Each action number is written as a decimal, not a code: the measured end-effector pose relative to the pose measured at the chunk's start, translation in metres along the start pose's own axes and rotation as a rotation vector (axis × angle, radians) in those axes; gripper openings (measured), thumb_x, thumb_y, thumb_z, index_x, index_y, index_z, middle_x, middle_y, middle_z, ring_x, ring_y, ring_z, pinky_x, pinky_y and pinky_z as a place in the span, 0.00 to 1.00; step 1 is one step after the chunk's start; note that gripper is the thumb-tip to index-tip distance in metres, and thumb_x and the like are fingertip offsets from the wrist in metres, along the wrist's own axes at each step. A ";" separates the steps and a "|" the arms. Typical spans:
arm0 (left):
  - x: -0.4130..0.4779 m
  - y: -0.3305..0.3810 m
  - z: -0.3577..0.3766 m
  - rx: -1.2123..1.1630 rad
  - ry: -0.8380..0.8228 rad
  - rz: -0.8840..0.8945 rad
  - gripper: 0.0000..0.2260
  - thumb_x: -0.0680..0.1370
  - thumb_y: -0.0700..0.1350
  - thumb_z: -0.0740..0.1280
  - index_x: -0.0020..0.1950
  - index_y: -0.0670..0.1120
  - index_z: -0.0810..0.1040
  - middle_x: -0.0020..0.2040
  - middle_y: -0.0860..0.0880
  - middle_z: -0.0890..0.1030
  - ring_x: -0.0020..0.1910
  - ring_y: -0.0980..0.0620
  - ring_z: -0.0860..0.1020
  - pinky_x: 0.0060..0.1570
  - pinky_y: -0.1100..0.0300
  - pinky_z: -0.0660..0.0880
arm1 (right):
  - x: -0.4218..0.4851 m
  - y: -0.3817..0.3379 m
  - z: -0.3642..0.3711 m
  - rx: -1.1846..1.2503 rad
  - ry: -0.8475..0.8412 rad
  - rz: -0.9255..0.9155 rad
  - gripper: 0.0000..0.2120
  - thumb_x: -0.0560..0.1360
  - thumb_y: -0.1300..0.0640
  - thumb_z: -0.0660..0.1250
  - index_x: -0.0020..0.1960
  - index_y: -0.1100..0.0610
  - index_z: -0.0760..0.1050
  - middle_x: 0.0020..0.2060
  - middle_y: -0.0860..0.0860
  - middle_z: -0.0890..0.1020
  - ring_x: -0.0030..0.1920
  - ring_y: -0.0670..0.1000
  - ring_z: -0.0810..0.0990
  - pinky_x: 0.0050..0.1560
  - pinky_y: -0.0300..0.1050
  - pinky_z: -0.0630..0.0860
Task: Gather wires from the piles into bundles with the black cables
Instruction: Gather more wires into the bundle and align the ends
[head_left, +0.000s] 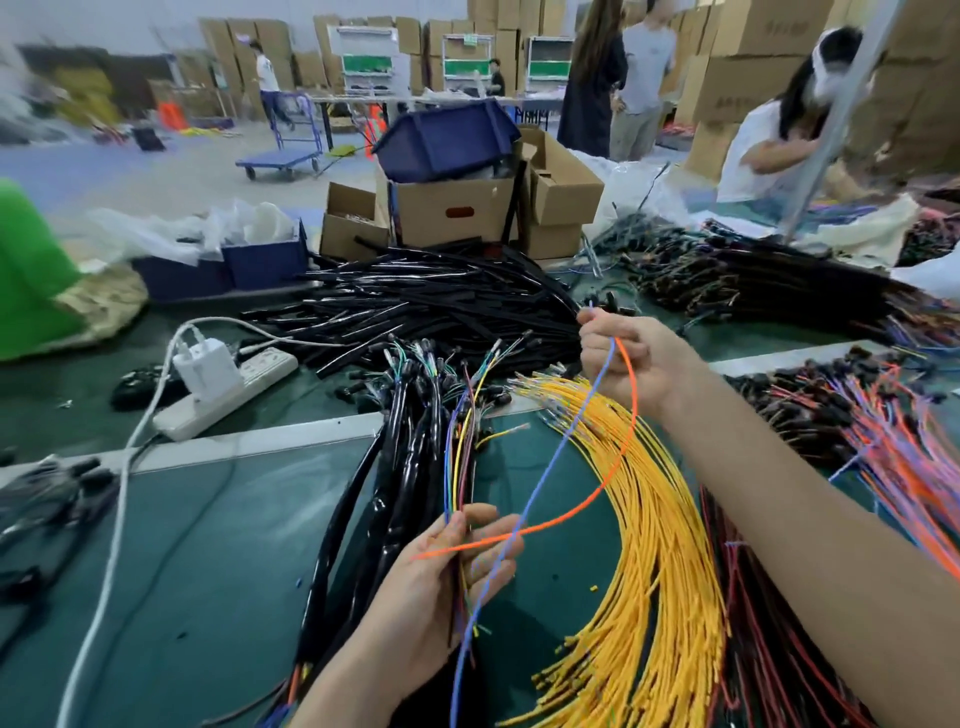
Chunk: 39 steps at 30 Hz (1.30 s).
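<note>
Your right grip (626, 358) is raised above the far end of the yellow wire pile (670, 545). It is clamped on the upper ends of two loose wires, an orange wire (635, 405) and a blue wire (563, 441), pinched between thumb and curled fingers.

From that pinch both wires hang down and to your left. The orange wire curves across the fingers of your left grip (447, 577) and its free end sticks out just past them. The blue wire crosses the orange wire near those fingers and trails down toward the near edge of the surface (208, 545).

Your left grip is closed round a thin wire bundle (456, 467) of blue, yellow and red strands, held between thumb and fingers. This bundle runs up alongside the bundled black cables (405, 457), which lie on the surface just left of the yellow wire pile.

The black cable pile (431, 301) lies farther back, beyond both hands. A pile of dark red wires (753, 623) lies right of the yellow wires, under your right forearm. A pile of orange and purple wires (883, 447) lies at the far right.

A power strip (228, 395) with a white charger (208, 364) plugged in lies at the left. Cardboard boxes (452, 213) stand behind the black cable pile.
</note>
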<state>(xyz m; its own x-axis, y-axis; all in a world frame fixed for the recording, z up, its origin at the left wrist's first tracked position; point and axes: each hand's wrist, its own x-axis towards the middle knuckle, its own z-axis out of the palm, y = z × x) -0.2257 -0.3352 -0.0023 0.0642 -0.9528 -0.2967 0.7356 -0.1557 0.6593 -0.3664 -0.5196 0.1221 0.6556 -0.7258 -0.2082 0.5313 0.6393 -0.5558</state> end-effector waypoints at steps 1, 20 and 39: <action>0.000 0.000 0.000 -0.017 -0.009 0.004 0.13 0.72 0.46 0.63 0.51 0.38 0.75 0.48 0.38 0.84 0.38 0.48 0.84 0.32 0.60 0.80 | -0.002 -0.004 -0.002 0.050 -0.042 0.003 0.16 0.82 0.61 0.48 0.39 0.61 0.67 0.16 0.47 0.63 0.13 0.45 0.55 0.17 0.36 0.56; 0.000 -0.003 -0.005 0.102 -0.095 -0.036 0.16 0.75 0.44 0.62 0.60 0.39 0.77 0.38 0.43 0.81 0.24 0.55 0.69 0.25 0.65 0.69 | 0.082 0.060 0.017 -0.986 0.339 -0.349 0.11 0.81 0.61 0.55 0.49 0.50 0.74 0.27 0.54 0.72 0.20 0.46 0.62 0.20 0.32 0.57; -0.024 0.033 0.021 0.732 -0.026 -0.122 0.15 0.81 0.39 0.55 0.33 0.47 0.66 0.23 0.53 0.62 0.19 0.58 0.59 0.20 0.72 0.55 | -0.032 0.133 0.008 -1.983 -0.630 -0.627 0.22 0.80 0.44 0.47 0.65 0.47 0.73 0.44 0.50 0.83 0.43 0.49 0.79 0.45 0.45 0.72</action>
<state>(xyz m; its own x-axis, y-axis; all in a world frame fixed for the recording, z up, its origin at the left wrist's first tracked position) -0.2168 -0.3225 0.0411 -0.0123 -0.9221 -0.3867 0.0985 -0.3860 0.9172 -0.3125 -0.4093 0.0618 0.9272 -0.2571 0.2724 -0.1365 -0.9092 -0.3934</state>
